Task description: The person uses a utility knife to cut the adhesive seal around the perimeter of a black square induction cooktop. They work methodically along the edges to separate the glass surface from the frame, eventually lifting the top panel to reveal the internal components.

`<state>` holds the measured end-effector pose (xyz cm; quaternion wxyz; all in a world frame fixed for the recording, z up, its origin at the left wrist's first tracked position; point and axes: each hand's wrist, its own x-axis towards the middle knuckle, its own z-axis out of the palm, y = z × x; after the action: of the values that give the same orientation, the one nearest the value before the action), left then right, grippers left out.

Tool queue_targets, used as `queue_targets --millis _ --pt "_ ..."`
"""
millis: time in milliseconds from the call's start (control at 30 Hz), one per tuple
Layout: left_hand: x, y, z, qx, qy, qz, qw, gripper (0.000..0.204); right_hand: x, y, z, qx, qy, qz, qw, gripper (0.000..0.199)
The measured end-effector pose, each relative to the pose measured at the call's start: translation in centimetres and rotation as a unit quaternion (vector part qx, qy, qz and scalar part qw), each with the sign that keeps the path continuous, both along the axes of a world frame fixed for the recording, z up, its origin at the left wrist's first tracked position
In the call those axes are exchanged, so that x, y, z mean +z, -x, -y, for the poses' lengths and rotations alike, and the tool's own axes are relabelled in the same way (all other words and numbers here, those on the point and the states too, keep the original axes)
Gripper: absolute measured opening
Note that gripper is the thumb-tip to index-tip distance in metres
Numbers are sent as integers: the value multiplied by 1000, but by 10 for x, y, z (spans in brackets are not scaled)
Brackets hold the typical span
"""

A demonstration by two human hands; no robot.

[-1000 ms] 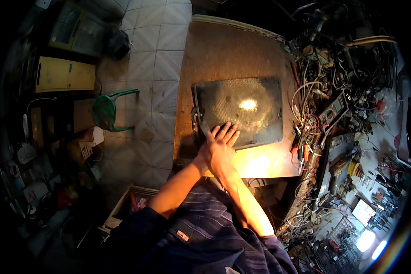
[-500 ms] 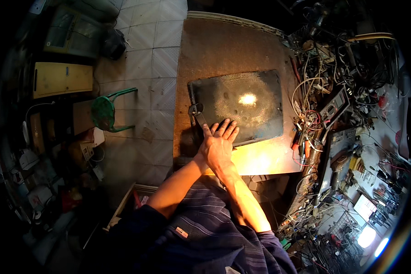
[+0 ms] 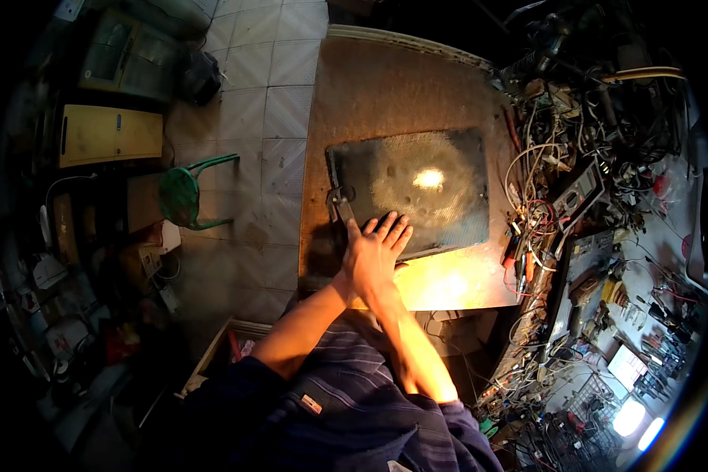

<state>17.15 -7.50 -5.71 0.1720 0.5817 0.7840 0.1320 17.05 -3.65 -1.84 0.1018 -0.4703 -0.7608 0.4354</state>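
A dark rectangular panel (image 3: 456, 216) with a rough tan round patch lies flat on the brown tabletop. My left hand (image 3: 389, 234) rests on its near edge, fingers spread and pointing up and to the right. Crossing over it, my right hand (image 3: 363, 263) is closed on a flat metal tool with a forked, wrench-like head (image 3: 341, 196). This head sits at the panel's left edge. Most of the tool's handle is hidden under my right hand, and the left palm is covered too.
Tangled cables and a multimeter (image 3: 580, 194) crowd the table's right side, with red-handled tools (image 3: 519, 259) beside them. A green stool (image 3: 182, 195) stands on the tiled floor to the left. An open drawer (image 3: 204, 358) is below the near left.
The whole view has shifted slightly. The tool's forked head looks a little turned at the panel's left edge, while both hands keep their places on the panel.
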Motion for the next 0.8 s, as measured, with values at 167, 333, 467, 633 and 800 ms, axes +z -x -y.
queue_targets --millis 167,333,467,633,800 --pt "4 -1 1 -3 4 5 1000 76 22 -17 0 259 -264 295 881 45" --pt "2 1 -1 -8 4 9 1000 76 3 -16 3 248 -268 288 885 44" --pt "4 0 1 -5 5 13 1000 76 18 -22 0 311 -319 342 827 49" --pt "3 6 -2 -12 4 11 1000 77 -18 -12 12 240 -267 361 861 48" --pt "4 3 2 -13 10 20 1000 77 -16 -23 19 206 -307 347 862 40"
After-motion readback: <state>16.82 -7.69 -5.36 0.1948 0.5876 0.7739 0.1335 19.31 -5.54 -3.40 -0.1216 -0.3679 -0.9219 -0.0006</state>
